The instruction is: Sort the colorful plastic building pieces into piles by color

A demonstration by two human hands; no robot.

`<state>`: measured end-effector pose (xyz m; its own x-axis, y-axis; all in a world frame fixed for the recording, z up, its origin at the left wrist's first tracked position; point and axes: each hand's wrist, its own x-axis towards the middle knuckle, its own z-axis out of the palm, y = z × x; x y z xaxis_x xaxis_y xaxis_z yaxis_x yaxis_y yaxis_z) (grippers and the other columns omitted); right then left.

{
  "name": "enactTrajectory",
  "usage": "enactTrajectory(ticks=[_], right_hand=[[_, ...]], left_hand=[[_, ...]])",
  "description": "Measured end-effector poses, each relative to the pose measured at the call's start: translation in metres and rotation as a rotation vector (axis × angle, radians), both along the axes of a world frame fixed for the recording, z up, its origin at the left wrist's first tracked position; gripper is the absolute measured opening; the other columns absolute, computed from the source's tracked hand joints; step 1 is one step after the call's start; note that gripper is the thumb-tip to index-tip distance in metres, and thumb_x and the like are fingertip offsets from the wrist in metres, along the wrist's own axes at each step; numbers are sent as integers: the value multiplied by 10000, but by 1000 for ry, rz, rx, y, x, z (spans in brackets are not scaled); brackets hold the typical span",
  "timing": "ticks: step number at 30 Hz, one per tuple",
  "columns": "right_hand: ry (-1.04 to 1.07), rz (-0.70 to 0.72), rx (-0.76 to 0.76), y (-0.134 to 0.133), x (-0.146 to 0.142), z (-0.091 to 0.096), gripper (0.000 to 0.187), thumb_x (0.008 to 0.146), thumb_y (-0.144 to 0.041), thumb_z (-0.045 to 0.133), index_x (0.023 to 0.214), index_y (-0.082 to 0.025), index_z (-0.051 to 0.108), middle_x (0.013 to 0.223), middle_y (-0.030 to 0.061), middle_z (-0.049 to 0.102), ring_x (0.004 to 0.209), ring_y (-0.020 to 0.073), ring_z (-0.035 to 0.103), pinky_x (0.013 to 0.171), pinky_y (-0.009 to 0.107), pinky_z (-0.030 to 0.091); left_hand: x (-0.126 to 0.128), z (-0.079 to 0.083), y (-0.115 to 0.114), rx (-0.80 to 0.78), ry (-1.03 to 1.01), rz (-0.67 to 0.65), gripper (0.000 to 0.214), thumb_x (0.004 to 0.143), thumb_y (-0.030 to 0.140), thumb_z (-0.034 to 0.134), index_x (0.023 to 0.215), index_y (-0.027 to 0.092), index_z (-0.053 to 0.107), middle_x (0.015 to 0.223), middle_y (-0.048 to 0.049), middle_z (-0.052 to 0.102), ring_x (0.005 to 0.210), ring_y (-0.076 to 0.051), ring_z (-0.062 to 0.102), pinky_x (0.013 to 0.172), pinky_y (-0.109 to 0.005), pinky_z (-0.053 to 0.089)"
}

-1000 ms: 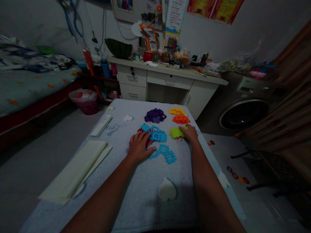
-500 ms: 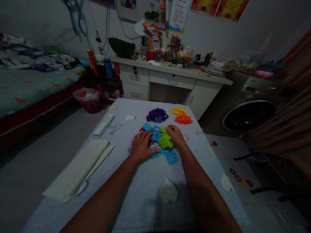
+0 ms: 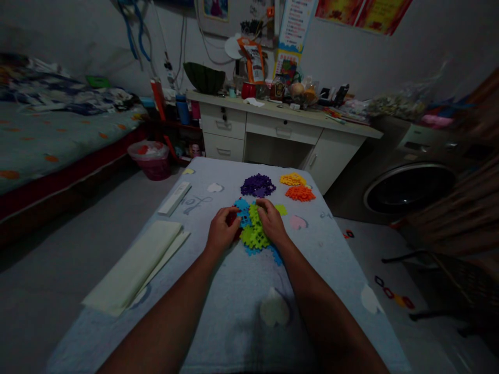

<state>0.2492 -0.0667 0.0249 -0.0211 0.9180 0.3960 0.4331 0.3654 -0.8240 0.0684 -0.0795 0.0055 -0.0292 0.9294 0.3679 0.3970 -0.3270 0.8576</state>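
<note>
In the middle of the cloth-covered table, my left hand (image 3: 223,228) curls its fingers and thumb around the left side of a small heap, against dark red pieces (image 3: 236,231) and blue interlocking plastic pieces (image 3: 244,214). On the other side, my right hand (image 3: 272,222) is bent around the green interlocking pieces (image 3: 254,235), its fingertips at their top edge. The green ones overlap the blue ones. More blue pieces (image 3: 275,255) show below, partly under my right wrist. A single green piece (image 3: 280,209) lies just right of my right hand.
Beyond the heap lie purple (image 3: 258,185), yellow (image 3: 292,179) and orange piles (image 3: 300,194) of pieces. A folded pale sheet (image 3: 134,267) and a white narrow box (image 3: 174,198) lie at left. A cluttered desk (image 3: 224,126) stands behind, a washing machine (image 3: 409,187) at right.
The green pieces have shifted left and toward me with my right hand, over the blue ones. One green piece is now apart at right. My left hand has drawn back left and curled.
</note>
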Motion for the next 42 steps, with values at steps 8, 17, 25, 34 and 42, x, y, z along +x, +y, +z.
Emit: enactTrajectory(ticks=[8,17,25,34,42], right_hand=[[-415,-349,-29,3,27,-7,249,937,-327,469,930,-188,675,959,114,661,986,249,589,950,389,432],[-332,14,46,-2,9,-5,407,746,-256,666,1142,-167,637,1145,120,651,1082,261,576,1004,443,430],[51,20,-117,-2,12,0,345,705,-216,514,1016,-193,661,988,43,688,789,174,607,707,301,506],[-6,-338,2,24,64,5,251,708,-232,492,872,-168,671,933,88,707,914,227,641,915,376,481],[-282,-882,-326,82,144,22,659,737,-464,701,1266,-107,536,1339,273,522,1270,383,482,1043,506,388]], left_hand=[[-7,14,-3,132,185,121,244,890,369,532,1046,227,653,1108,-66,644,1109,-251,575,1009,-437,430],[8,5,-12,169,522,-209,629,780,394,686,1355,216,506,1368,-124,538,1274,-322,478,1086,-509,361],[-3,16,-5,128,353,-69,294,808,262,609,1096,201,612,1127,-87,632,1083,-250,605,954,-394,493],[-21,19,5,68,373,163,285,826,296,570,1091,234,654,1182,-97,631,1139,-288,588,1039,-524,408],[-19,14,3,132,471,190,375,856,407,575,1180,230,641,1375,-152,513,1285,-352,467,1080,-577,341]])
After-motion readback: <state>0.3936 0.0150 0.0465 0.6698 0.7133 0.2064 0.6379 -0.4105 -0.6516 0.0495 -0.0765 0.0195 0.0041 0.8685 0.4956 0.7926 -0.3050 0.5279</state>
